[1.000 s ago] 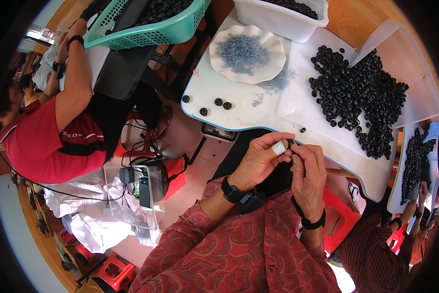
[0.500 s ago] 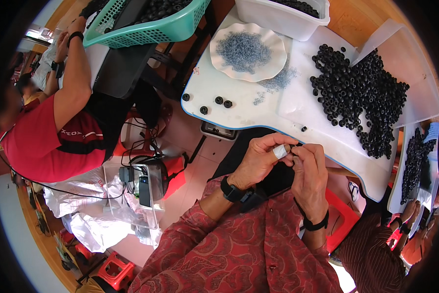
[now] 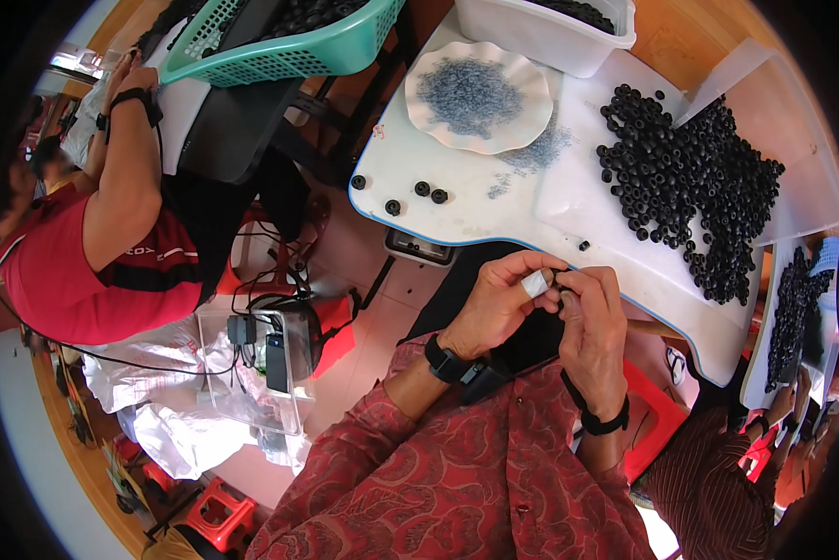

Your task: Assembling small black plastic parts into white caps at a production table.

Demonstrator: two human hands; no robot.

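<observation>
- Here, a heap of black rings covers the right of the counter, a clear bin tilted against its far side.
- Behind stand a scalloped plate of pale beads and a white tub; some beads lie spilled beside the plate.
- At left, a green basket and a co-worker in red bound the scene.
- Compared with the earlier frames, the co-worker's arm has shifted leftward and lower; both of the wearer's hands hold nearly the same place.
- Left hand and right hand: fingertips pinched together on a small dark piece, mostly covered, just in front of the blue counter edge.
- Bare counter shows between four loose rings and a single ring near the edge.
</observation>
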